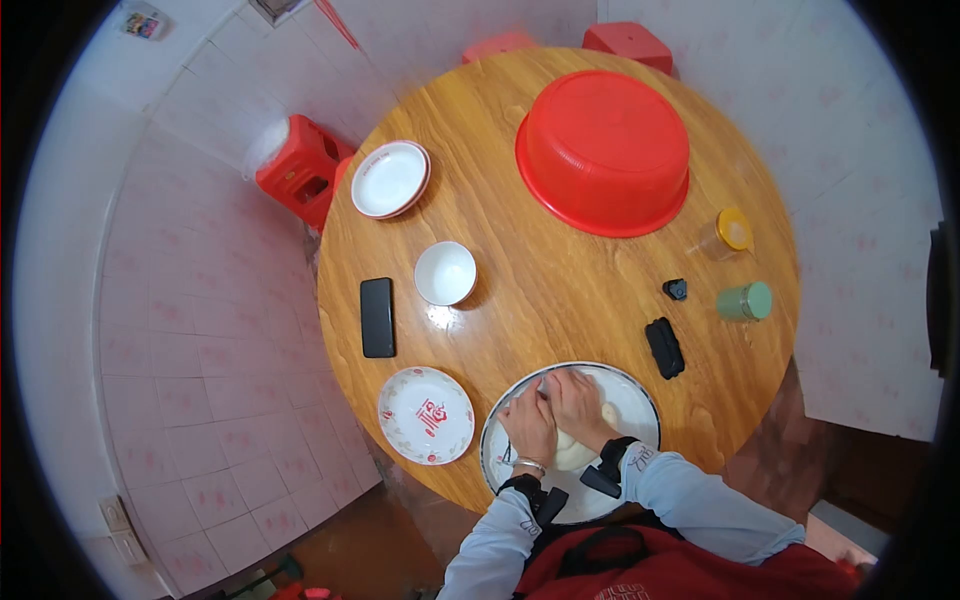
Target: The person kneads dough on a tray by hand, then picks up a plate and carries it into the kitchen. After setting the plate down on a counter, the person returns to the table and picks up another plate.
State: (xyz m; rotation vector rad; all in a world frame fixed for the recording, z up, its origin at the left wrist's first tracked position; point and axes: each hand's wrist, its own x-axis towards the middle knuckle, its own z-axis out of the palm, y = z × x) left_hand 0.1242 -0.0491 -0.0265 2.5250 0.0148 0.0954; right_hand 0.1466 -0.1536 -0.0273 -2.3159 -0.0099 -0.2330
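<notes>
A large white plate [637, 400] with a dark rim lies at the table's near edge, and pale dough [572, 455] rests on it. Both hands are over the plate, side by side and touching near the fingertips. My left hand [530, 422] has its fingers bent together at the plate's far left part. Beside it, my right hand [577, 405] is curled, with its wrist over the dough. What lies under the fingers of either hand is hidden. A smaller piece of dough shows just right of my right hand.
On the wooden table [520, 290] are a patterned plate [427, 415], a black phone [377, 317], a white bowl [445, 273], stacked plates [390, 180], an upturned red basin [610, 140], a black case [664, 348], a small black object [675, 289], a yellow-lidded jar [733, 230] and a green-lidded jar [745, 302].
</notes>
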